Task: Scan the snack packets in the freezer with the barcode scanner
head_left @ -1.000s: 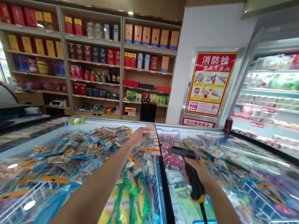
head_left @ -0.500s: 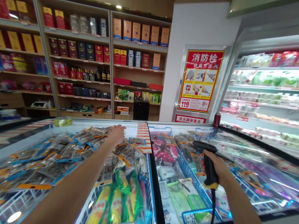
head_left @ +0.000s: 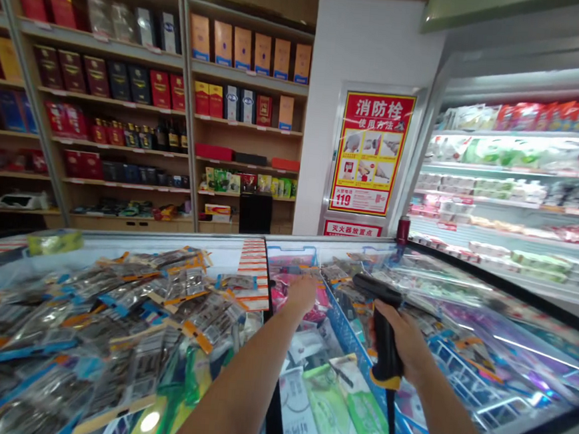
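My right hand [head_left: 399,329] is wrapped round the grip of a black and yellow barcode scanner [head_left: 387,345], whose head points left over the freezer and whose cord hangs down. My left hand [head_left: 302,293] reaches forward over the middle freezer section, at the pink packages [head_left: 323,306]; its fingers are blurred and turned away, so I cannot make out whether they touch the packages or hold anything. Nearer me in that section lie green and white frozen packs [head_left: 330,394]. Heaps of clear packets with orange and blue edges [head_left: 133,298] fill the section to the left.
A black frame bar [head_left: 274,410] divides the freezer, and a blue basket wall [head_left: 349,322] runs through the right section. Sliding glass [head_left: 506,328] covers the right side. A tape roll [head_left: 54,242] sits on the left rim. Behind stand shelves of boxes [head_left: 243,46] and a lit chiller [head_left: 512,194].
My left hand has moved right, from the heap of clear packets to the pink packages across the divider. The view has turned right. My right hand still grips the barcode scanner.
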{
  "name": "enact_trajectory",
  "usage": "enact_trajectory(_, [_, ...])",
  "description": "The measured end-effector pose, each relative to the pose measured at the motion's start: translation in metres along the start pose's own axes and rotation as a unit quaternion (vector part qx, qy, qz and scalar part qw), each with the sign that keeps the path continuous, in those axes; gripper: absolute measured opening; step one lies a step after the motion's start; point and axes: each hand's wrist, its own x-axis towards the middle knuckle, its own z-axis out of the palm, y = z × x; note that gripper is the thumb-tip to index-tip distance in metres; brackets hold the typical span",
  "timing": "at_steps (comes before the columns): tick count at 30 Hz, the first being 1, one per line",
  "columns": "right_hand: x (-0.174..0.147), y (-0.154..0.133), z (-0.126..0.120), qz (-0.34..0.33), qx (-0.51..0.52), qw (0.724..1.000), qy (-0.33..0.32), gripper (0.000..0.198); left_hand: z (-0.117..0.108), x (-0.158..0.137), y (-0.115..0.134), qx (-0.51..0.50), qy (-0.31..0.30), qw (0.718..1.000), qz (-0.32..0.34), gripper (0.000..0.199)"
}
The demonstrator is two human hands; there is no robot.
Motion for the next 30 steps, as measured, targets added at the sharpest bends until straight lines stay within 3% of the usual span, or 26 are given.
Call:
enact_trajectory(3, [0.001,0.001,0.002,0.004,-0.01,1.0,-0.002,0.032,0.006,0.005,-0.003,0.022,-0.003,1.0,0.002,0.024])
enact_trajectory(7, [-0.001,0.001,0.004,0.006,0.01,1.0,-0.011,0.03,-0.003,-0.007,-0.016,0.039,0.01,0.999,0.025,0.02])
enact_trajectory(14, [-0.012,0.003,0.015,-0.004,0.049,0.999,-0.011,0.023,-0.057,-0.056,-0.064,0.009,0.091,0.993,0.068,0.023])
enact_trajectory(19, [-0.021,0.005,0.04,0.009,0.041,0.998,-0.046,0.024,-0.098,-0.078,-0.122,-0.014,0.145,0.989,0.001,0.027])
enact_trajectory(23, [-0.029,0.01,0.06,0.011,0.026,0.995,-0.094,0.026,-0.111,-0.088,-0.152,-0.018,0.158,0.983,-0.095,0.04])
enact_trajectory(27, [-0.034,0.014,0.076,0.017,0.004,0.991,-0.133,0.029,-0.108,-0.104,-0.142,0.006,0.168,0.973,-0.161,0.037])
enact_trajectory(30, [-0.036,0.016,0.084,0.013,-0.017,0.989,-0.145,0.032,-0.097,-0.116,-0.118,0.037,0.169,0.969,-0.174,0.049])
